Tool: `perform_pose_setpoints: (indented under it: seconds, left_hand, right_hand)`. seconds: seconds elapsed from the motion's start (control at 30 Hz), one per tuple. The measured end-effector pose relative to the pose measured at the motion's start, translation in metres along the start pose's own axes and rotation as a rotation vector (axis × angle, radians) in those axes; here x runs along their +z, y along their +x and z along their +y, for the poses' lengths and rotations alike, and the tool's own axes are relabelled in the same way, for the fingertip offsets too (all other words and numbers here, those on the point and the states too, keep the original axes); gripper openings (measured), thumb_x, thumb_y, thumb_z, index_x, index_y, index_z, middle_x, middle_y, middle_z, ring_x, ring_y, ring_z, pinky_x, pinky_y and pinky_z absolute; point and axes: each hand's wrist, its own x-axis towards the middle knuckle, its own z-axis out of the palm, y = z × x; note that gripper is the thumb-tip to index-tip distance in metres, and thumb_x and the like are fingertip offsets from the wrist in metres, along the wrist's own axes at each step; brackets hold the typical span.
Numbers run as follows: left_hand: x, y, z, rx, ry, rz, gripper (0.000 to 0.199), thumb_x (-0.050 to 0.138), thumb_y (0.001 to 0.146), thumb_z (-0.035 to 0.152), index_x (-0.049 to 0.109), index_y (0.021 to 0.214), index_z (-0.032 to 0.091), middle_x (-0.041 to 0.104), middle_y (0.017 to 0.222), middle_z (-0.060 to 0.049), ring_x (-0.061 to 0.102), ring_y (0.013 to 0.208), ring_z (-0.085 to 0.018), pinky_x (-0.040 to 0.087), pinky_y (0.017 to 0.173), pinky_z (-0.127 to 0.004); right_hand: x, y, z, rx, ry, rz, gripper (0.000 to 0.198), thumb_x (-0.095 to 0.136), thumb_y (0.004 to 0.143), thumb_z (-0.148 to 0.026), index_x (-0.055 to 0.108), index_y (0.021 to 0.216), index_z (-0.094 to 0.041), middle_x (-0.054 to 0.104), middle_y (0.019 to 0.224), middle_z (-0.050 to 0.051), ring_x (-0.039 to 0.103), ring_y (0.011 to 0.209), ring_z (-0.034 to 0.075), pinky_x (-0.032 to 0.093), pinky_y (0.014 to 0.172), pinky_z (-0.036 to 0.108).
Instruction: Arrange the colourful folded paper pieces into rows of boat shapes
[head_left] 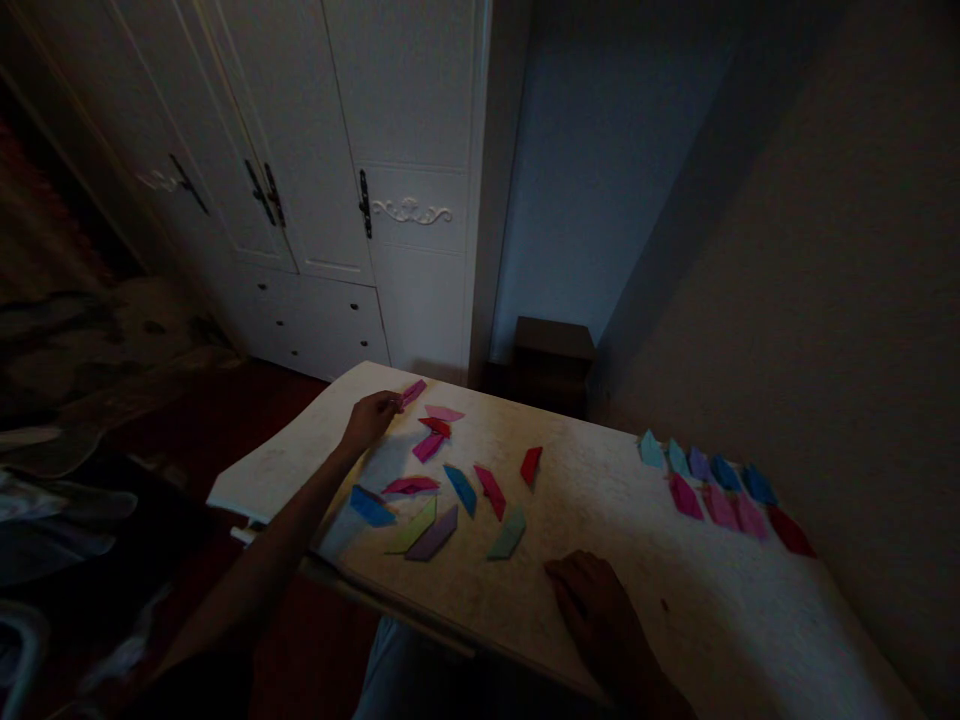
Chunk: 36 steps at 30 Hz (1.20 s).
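My left hand (371, 418) reaches over the far side of the table and pinches a magenta folded-paper piece (413, 392) by its near end. Just right of it lie a light pink folded piece (445, 412), a red one (435, 428) and a magenta one (429, 446). More folded pieces are scattered nearer, among them a blue one (460, 488), a purple one (432, 535) and a pale green one (508, 535). My right hand (589, 598) rests on the tabletop near the front edge, fingers loosely laid down, holding nothing visible.
On the right side of the white table (600, 470), several folded-paper pieces (721, 505) stand in two rows near the wall. A white wardrobe (420, 280) and a dark brown box-like piece of furniture (553, 340) stand behind. The room is dim.
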Motion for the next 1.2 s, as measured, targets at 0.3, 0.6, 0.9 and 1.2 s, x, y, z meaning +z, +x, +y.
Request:
perform_pose_setpoints:
  seconds: [0.3,0.6,0.9,1.2]
  left_hand:
    - [0.029,-0.031,0.055,-0.311,-0.99,-0.281,0.023,0.071,0.066,0.019,0.063,0.086,0.013,0.069,0.069,-0.005,0.059,0.055,-0.01,0.044,0.051,-0.017]
    - [0.06,-0.052,0.107,-0.385,-1.039,-0.448,0.031,0.07,0.068,0.019,0.058,0.096,0.015,0.072,0.074,-0.007,0.056,0.045,-0.008,0.037,0.041,-0.016]
    - [0.091,-0.059,0.157,-0.296,-0.988,-0.546,0.041,0.072,0.065,0.032,0.059,0.1,0.016,0.062,0.056,0.003,0.035,0.032,-0.003,0.019,0.035,-0.016]
    - [0.138,-0.067,0.198,-0.187,-0.97,-0.677,0.033,0.066,0.068,0.031,0.065,0.095,0.012,0.07,0.081,-0.006,0.048,0.04,-0.005,0.027,0.036,-0.018]
  right_hand:
    - [-0.006,-0.001,-0.008,0.018,0.032,-0.063,0.018,0.047,0.095,-0.019,0.062,0.105,-0.021,0.062,0.092,0.006,0.057,0.086,0.02,0.045,0.078,0.036]
    - [-0.007,-0.008,-0.011,0.032,0.057,-0.088,0.024,0.049,0.092,-0.02,0.06,0.113,-0.02,0.06,0.098,0.008,0.054,0.09,0.02,0.044,0.081,0.037]
    - [-0.013,-0.002,-0.017,0.063,0.073,-0.088,0.021,0.052,0.092,-0.022,0.063,0.109,-0.02,0.061,0.096,0.007,0.054,0.091,0.02,0.042,0.083,0.035]
    - [-0.013,0.003,-0.016,0.063,0.009,-0.091,0.017,0.063,0.086,-0.024,0.067,0.102,-0.019,0.063,0.093,0.006,0.054,0.089,0.019,0.039,0.08,0.033]
